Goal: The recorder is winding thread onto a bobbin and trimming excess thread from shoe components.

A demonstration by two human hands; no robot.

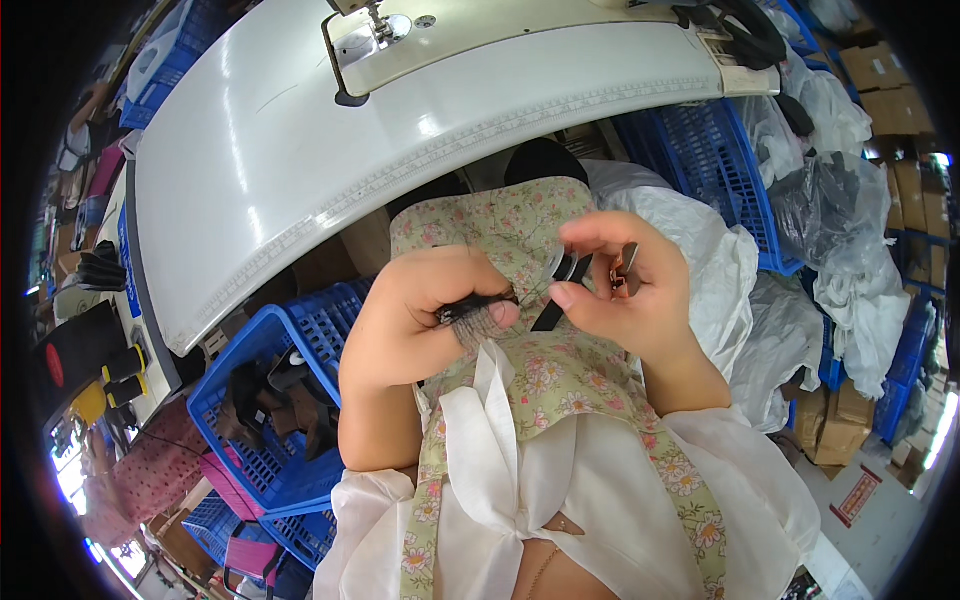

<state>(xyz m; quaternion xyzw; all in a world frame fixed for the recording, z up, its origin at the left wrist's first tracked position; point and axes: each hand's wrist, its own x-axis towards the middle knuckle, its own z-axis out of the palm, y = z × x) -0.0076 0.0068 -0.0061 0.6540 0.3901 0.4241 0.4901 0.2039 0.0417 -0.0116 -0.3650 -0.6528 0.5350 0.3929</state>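
Note:
My left hand (pixel 425 315) is closed around a loose tangle of fine black thread (pixel 468 308), and strands stick out past the thumb. Facing it, my right hand (pixel 650 290) pinches a small round metal bobbin (pixel 562 264) between thumb and fingers. A short black strip (pixel 547 318) hangs down by that thumb. Tucked in the same palm is a shiny copper-and-silver metal piece (pixel 627 274), whose kind I cannot make out. Fine threads seem to run between the hands. Both are held over a floral apron (pixel 560 390) on my lap.
Ahead stands a white sewing table (pixel 290 140) with a sewing machine (pixel 375 35) at its far side. A blue crate (pixel 265 400) with dark pieces is at left, another blue crate (pixel 700 160) at right. White plastic bags (pixel 690 230) and cardboard boxes (pixel 845 425) crowd the right.

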